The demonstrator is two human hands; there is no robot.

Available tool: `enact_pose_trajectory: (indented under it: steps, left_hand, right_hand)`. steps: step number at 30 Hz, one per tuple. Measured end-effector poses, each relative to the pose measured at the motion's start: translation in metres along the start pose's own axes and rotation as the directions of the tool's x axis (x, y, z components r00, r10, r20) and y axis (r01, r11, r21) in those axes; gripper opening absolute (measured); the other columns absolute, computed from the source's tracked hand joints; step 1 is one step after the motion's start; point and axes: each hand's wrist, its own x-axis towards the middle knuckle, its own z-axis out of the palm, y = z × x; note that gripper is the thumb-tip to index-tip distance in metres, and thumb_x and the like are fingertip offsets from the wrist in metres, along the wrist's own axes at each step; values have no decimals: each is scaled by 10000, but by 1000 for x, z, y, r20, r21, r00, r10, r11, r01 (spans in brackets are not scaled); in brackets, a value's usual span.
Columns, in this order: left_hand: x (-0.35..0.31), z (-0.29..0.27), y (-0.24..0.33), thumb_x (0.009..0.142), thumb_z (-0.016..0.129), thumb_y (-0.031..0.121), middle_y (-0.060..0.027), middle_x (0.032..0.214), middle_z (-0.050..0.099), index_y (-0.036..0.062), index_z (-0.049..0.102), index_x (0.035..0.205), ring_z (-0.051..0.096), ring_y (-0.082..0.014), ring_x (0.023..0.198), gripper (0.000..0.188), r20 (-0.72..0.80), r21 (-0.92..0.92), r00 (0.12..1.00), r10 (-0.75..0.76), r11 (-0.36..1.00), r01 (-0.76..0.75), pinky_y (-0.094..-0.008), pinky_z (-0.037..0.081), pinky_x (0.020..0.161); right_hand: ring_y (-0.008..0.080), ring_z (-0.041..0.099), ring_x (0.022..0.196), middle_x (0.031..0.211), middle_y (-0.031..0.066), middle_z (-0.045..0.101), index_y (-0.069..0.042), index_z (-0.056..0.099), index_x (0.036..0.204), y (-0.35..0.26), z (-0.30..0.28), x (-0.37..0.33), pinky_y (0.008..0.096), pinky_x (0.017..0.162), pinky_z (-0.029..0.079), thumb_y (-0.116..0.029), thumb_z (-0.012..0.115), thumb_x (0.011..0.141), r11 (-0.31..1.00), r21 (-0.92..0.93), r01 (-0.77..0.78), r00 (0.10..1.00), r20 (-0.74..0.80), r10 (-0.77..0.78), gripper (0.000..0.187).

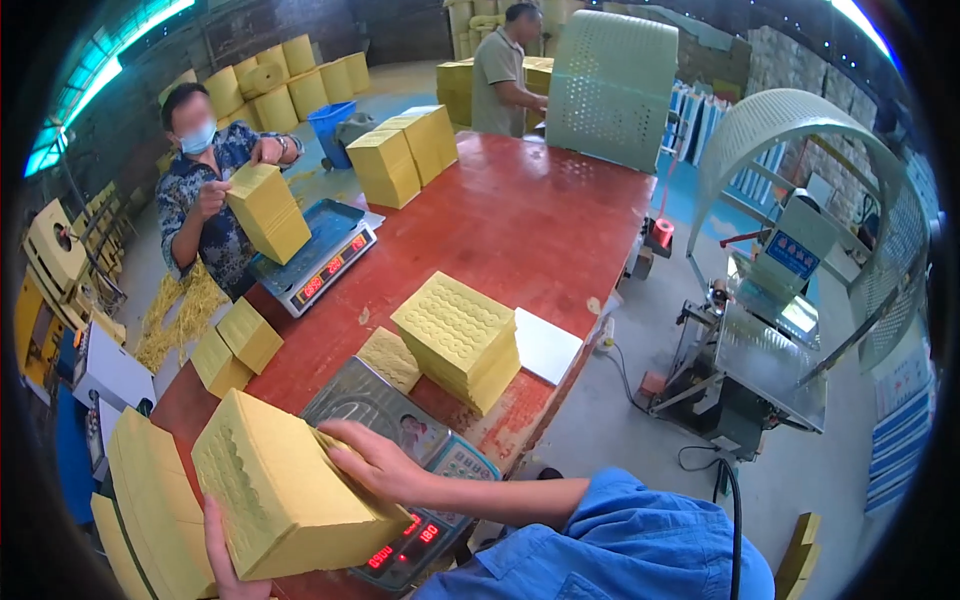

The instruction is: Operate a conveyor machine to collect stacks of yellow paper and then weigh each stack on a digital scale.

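Between my two hands is a thick, tilted stack of yellow paper (285, 490) with rows of wavy marks on one end. My left hand (228, 560) grips its lower left side, partly cut off by the lower edge. The fingers of my right hand (372, 462) press on its upper right side. The stack covers part of a digital scale (345, 395) with a lit red display. On the scale's far side lies a small flat yellow paper block (390, 360). A taller wavy-marked paper stack (455, 335) stands just right of it.
Across the red table (480, 220), a masked co-worker (205, 200) holds a yellow block (268, 215) over a second scale (320, 262). More yellow stacks (400, 160) stand at the far edge. Another person (503, 80) works behind. A machine with perforated guards (770, 320) stands right.
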Motion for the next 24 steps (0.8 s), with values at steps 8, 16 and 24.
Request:
enact_pose_trajectory:
  steps: [8,16,24]
  left_hand:
    - [10,-52,-102,1031,450,448,-174,1515,385,39,267,1529,438,-265,1355,670,-152,-753,857,-493,619,223,-398,358,1126]
    - [49,-2,28,998,507,427,-140,1330,582,-1,454,1405,579,-230,1201,592,37,-595,900,-435,714,370,-372,466,1017]
    - [38,13,38,975,570,362,-141,1301,612,4,468,1396,629,-224,1142,561,163,-586,744,-648,543,601,-354,517,979]
  right_hand:
    - [220,659,1044,1125,144,677,-8,549,1294,-7,-21,-89,357,882,535,-248,589,982,923,-9,-385,923,-36,384,396]
    - [280,685,974,1040,182,700,8,625,1128,5,-22,-105,382,840,526,-354,628,944,832,-50,-553,832,36,554,407]
    - [171,619,977,1074,78,643,-4,575,1181,10,-24,-108,327,891,494,-217,613,979,476,627,-617,715,195,671,296]
